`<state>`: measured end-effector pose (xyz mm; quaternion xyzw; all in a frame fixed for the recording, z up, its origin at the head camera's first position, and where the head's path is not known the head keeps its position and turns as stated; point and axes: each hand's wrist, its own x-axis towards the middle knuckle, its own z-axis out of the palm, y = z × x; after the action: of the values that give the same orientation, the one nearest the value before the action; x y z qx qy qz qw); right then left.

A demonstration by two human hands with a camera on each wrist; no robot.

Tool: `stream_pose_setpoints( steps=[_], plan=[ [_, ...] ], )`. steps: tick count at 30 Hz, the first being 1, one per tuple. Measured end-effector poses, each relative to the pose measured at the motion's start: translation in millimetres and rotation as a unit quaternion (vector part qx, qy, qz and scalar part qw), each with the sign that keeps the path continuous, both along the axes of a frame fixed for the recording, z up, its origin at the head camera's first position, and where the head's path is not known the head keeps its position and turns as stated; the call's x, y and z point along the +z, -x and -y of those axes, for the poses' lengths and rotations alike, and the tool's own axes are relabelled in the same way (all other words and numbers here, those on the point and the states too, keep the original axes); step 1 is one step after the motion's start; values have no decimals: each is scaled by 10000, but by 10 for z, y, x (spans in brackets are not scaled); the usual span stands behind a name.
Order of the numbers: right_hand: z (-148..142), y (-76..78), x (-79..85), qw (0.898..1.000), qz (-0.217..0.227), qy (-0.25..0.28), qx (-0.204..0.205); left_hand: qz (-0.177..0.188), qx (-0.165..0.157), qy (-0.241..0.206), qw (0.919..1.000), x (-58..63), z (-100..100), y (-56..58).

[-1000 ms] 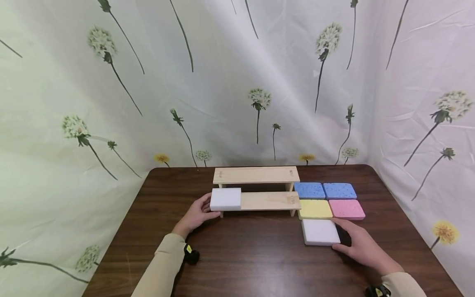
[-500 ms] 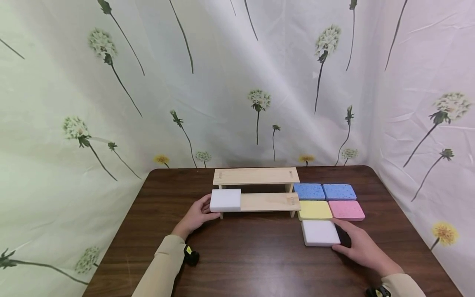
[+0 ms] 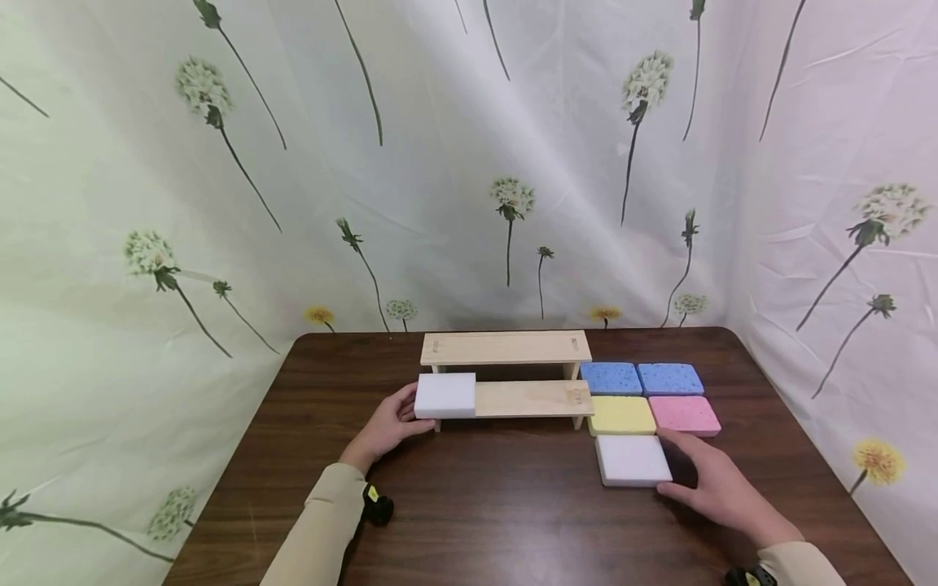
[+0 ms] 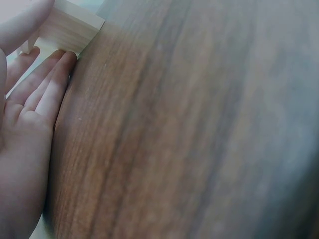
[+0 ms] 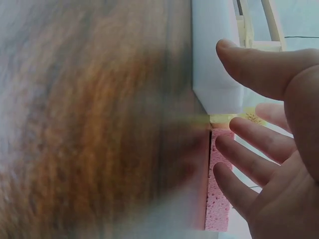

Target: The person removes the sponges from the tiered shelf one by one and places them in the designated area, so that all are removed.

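Observation:
A white sponge block (image 3: 445, 395) lies on the left end of the lower step of a wooden two-step stand (image 3: 535, 399). My left hand (image 3: 388, 425) is at that end, thumb in front and fingers farther back; in the left wrist view its fingers (image 4: 47, 92) reach the stand's wooden end, nearly straight. A second white sponge block (image 3: 633, 461) lies on the table at the right. Beside it my right hand (image 3: 718, 488) is held with thumb and fingers spread, and the right wrist view shows nothing gripped between them.
Two blue sponges (image 3: 611, 378), a yellow sponge (image 3: 622, 415) and a pink sponge (image 3: 685, 416) lie in two rows right of the stand. The dark wooden table (image 3: 498, 521) meets a dandelion-print curtain (image 3: 440, 203) at its back.
My right hand has shifted slightly right, its thumb and fingers easing off the edge of the nearer white sponge block. The left hand and the sponges have stayed in place.

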<state>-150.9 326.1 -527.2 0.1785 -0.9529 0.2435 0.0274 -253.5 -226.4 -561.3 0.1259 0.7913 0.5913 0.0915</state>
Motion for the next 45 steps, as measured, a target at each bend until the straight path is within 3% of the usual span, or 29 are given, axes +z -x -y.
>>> stream_pose_setpoints(
  steps=[12, 24, 45],
  plan=[
    [24, 3, 121, 9999, -75, -41, -104, 14, 50, 48, 10000, -19, 6, 13],
    [243, 70, 196, 9979, -570, 301, -10, 19, -13, -28, 10000, 14, 13, 28],
    [863, 330, 168, 9927, -657, 641, 781, -41, -38, 34, 10000, 0, 14, 2]
  ],
)
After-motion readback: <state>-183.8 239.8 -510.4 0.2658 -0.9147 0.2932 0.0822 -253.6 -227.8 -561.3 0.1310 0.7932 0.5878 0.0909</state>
